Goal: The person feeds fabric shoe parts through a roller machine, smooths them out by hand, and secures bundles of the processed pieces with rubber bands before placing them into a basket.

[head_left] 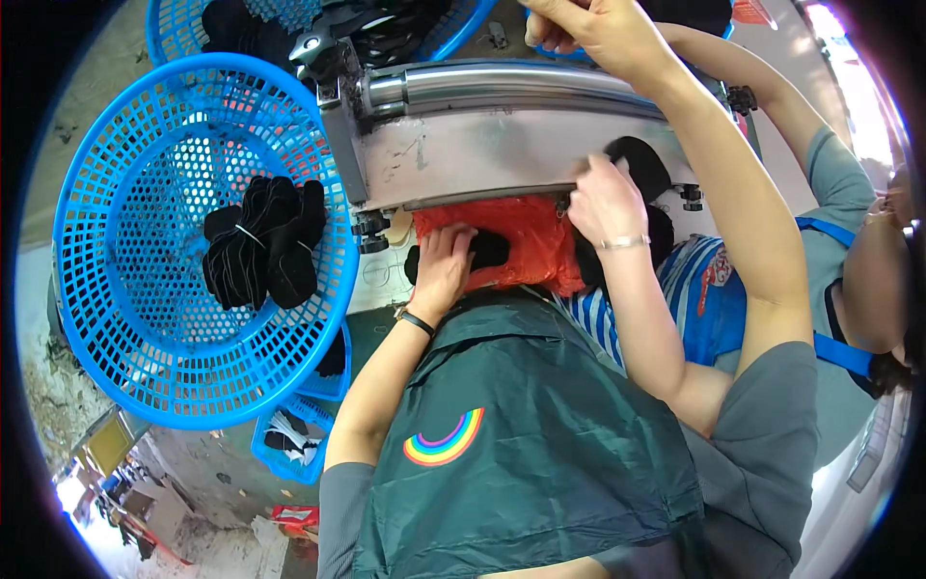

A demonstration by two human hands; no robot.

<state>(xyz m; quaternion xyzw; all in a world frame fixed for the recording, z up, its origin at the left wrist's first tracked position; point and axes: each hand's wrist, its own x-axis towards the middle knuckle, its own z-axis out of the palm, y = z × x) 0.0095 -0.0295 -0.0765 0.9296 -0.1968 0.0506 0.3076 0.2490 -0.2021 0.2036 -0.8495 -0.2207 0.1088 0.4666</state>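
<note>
My left hand, a black band at its wrist, lies on a black fabric piece over a red plastic sheet at the machine's front edge. Its fingers lie close together and fairly flat. My right arm crosses high over the machine. At the top edge my right hand has curled fingers, partly cut off, so anything in them is hidden. Below it a co-worker's hand with a bracelet, slightly blurred, is by rounded black pieces at the machine's right end.
The machine has a shiny metal roller across it. To the left stands a large blue basket holding a tied bundle of black pieces. Smaller blue baskets are below it. A co-worker in a striped apron sits close at right.
</note>
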